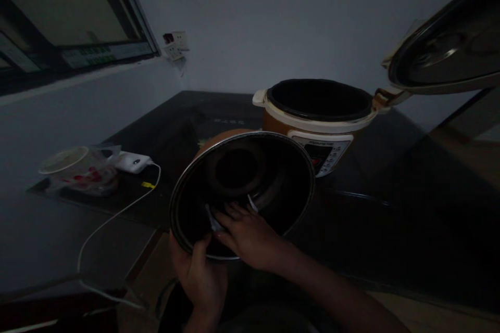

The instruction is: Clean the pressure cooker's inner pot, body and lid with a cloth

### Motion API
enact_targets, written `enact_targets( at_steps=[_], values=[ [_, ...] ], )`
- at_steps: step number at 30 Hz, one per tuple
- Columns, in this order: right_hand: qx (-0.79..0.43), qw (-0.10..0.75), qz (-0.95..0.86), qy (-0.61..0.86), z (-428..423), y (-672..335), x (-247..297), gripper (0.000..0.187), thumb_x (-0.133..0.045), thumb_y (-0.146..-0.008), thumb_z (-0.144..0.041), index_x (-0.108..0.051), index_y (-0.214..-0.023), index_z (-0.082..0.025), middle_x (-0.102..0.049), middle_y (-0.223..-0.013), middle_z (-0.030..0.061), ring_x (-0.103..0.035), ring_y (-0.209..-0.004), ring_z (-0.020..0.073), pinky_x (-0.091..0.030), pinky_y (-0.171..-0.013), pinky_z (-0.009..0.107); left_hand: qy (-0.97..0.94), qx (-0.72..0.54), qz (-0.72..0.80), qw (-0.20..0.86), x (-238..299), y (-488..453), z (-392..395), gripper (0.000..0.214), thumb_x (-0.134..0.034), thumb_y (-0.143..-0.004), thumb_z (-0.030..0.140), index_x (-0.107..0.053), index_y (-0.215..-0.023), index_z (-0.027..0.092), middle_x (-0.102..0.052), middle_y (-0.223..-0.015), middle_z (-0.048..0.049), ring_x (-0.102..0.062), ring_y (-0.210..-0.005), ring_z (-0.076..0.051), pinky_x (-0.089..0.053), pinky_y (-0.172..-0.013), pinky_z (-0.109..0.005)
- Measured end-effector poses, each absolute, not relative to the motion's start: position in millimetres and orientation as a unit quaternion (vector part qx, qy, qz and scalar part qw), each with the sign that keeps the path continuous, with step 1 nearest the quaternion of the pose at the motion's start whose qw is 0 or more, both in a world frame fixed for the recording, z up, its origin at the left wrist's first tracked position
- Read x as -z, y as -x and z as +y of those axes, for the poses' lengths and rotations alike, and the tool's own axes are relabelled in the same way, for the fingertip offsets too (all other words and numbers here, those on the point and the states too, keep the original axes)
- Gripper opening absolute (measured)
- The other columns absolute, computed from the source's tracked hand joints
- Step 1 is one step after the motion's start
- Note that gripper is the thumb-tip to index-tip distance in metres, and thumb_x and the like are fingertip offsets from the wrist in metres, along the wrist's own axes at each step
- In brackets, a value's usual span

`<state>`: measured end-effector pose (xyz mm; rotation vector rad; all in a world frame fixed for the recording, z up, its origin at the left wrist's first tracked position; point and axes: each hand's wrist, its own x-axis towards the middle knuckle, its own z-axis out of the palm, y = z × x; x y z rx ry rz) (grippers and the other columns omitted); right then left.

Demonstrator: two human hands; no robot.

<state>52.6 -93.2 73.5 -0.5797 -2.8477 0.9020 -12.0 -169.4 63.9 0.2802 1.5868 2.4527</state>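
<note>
A dark-lined inner pot (281, 187) is tilted with its mouth facing me, its outside orange-brown. My left hand (201, 270) grips the pot's lower left rim, thumb over the edge and fingers behind it. Inside the pot, my right hand (250, 234) presses a white tissue (213, 219) against the lower wall; most of the tissue is covered by the fingers. Behind the pot stands an electric pressure cooker (324, 124) with a control panel on its front. Its lid (445, 57) is swung up to the right.
On the black countertop (371, 239), a plastic tub (64, 161) in a clear bag lies at the left. Beside it is a white power strip (135, 162), its cable hanging over the edge. Wall sockets (174, 44) and a window (94, 10) are at the upper left.
</note>
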Motion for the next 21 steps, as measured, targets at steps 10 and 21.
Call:
enact_targets(
  at_steps=[10, 21],
  values=[
    [-0.399, 0.131, -0.903, 0.086, -112.0, -53.1, -94.1, 0.042, -0.027, -0.103, -0.032, -0.042, -0.141, -0.022, -0.044, -0.146, 0.0030, -0.038, -0.135, 0.0160, -0.030, -0.113, 0.037, -0.111, -0.826, 0.551, 0.044, -71.2, 37.2, -171.1, 0.057, -0.066, -0.070, 0.009, -0.061, -0.123, 0.032, -0.065, -0.120, 0.0023, -0.058, -0.113, -0.018, -0.041, -0.105, -0.033],
    [-0.079, 0.075, -0.976, 0.188, -83.9, -103.6, -83.8, 0.036, -0.046, -0.097, -0.036, -0.058, -0.129, -0.025, -0.054, -0.137, 0.0074, -0.044, -0.131, 0.0261, -0.027, -0.113, 0.052, -0.156, -0.818, 0.554, 0.010, -91.3, 49.5, -155.9, 0.057, -0.058, -0.069, 0.005, -0.064, -0.120, 0.029, -0.065, -0.123, 0.0038, -0.056, -0.118, -0.019, -0.041, -0.104, -0.029]
  ],
)
